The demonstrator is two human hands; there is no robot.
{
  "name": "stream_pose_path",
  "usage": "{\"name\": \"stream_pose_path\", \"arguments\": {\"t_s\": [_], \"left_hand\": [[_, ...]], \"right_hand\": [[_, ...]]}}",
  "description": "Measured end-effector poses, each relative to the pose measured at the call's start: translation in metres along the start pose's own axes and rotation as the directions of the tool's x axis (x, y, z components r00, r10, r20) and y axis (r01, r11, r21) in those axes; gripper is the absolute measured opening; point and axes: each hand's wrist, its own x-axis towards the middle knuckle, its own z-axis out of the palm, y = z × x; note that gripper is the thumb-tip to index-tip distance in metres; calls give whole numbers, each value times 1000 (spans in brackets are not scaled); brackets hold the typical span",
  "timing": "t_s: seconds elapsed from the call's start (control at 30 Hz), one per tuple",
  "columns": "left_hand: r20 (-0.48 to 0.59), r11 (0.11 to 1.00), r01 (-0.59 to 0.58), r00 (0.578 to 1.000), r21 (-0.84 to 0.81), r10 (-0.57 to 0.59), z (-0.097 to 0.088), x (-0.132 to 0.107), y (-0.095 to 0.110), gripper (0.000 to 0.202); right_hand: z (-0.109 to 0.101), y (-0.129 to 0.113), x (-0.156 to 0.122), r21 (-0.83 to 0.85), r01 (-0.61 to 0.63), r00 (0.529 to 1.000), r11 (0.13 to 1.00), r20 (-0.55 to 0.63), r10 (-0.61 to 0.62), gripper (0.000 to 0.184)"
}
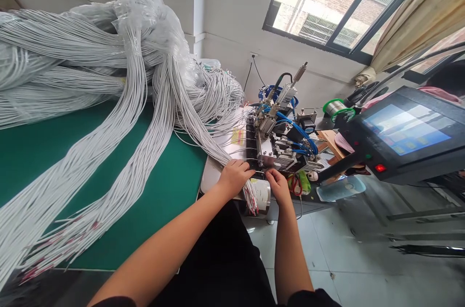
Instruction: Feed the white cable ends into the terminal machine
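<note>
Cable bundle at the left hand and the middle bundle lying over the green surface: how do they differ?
The cable bundle at the left hand slants down rightward; the middle bundle sweeps down leftward over the green surface.
The cable bundle's ends sit bunched close; the middle bundle's ends fan out loosely.
Both are pale cables with some reddish ends.

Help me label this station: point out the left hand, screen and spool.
Left hand point(233, 177), head view: back of the hand.
Screen point(407, 129), head view: lit middle.
Spool point(338, 110), head view: wound middle.
</note>
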Motion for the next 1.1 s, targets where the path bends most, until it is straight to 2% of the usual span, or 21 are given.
{"name": "stream_pose_path", "arguments": {"t_s": [0.13,0.27,0.5,0.6,0.83,1.0,1.1], "left_hand": [[11,1000,-8,1000,8,8,-1,1,0,19],[-2,1000,3,1000,6,-3,0,0,0,20],[-41,1000,-4,999,-5,4,0,-4,-1,18],[-46,1000,-4,999,-2,4,-2,-5,-1,18],[-78,1000,-6,997,15,7,-2,-6,0,21],[-185,999,-5,983,31,11,-1,-6,-2,21],[-223,999,-5,975,38,14,-5,-7,-3,24]], "right_hand": [[3,1,1,168,-69,997,983,46,62,31],[11,4,-1,367,-204,979,907,55,198,32],[15,7,-7,409,-226,971,884,20,239,35],[11,9,-12,376,-211,972,902,-19,235,38],[-10,8,-30,165,-145,975,976,-143,169,37],[-20,-19,-43,12,-78,989,997,-124,78,35],[-19,-40,-49,-66,76,996,995,-47,-79,29]]}}
